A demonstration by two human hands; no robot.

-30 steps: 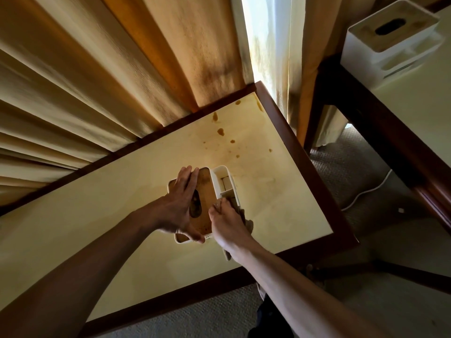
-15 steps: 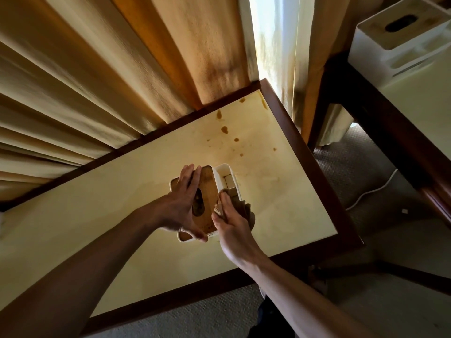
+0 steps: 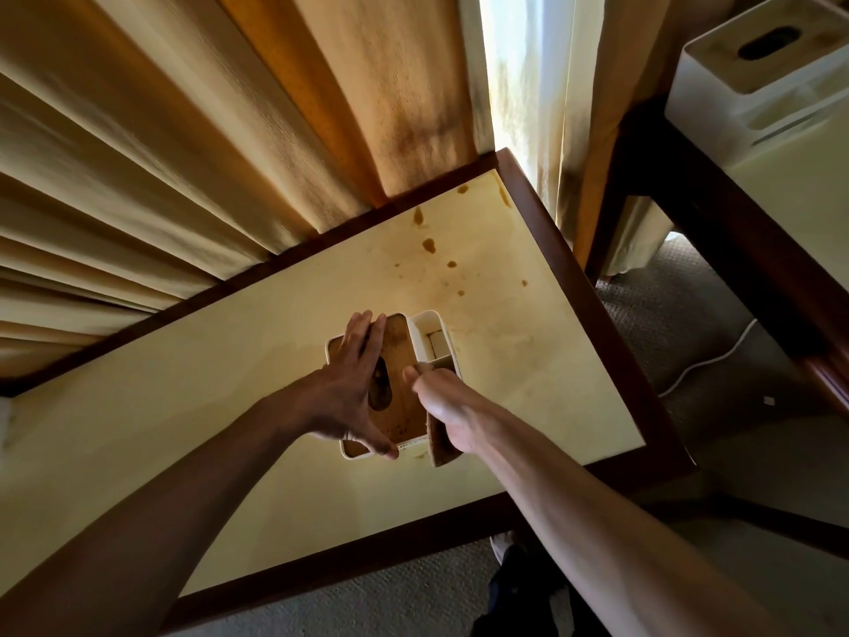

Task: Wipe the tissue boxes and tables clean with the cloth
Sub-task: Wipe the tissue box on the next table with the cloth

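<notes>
At the far left we note pleated tan curtains hanging behind the near table, a pale-topped surface with a dark wooden border. Moving right, our left hand lies flat on the brown lid of the near tissue box, fingers straight and held close together across the lid, thumb splayed out to the box's near edge. This box stands on the near table, roughly at its centre, with white walls and an oval slot partly covered by the hand. Just to the right, our right hand presses the cloth against the box's side compartment; the fingers curl over the cloth, though we cannot tell exactly how the fingertips sit, as the back of the hand hides them. The brown cloth hangs from beneath the palm down to the tabletop at the box's near right corner. Beyond the box, brown stains are scattered over the far right part of the tabletop. A bright gap in the curtains shows past the table's corner. Further right, a white cable lies on the grey carpet. At the upper right, a second tissue box stands on a second table, well apart from the first.
</notes>
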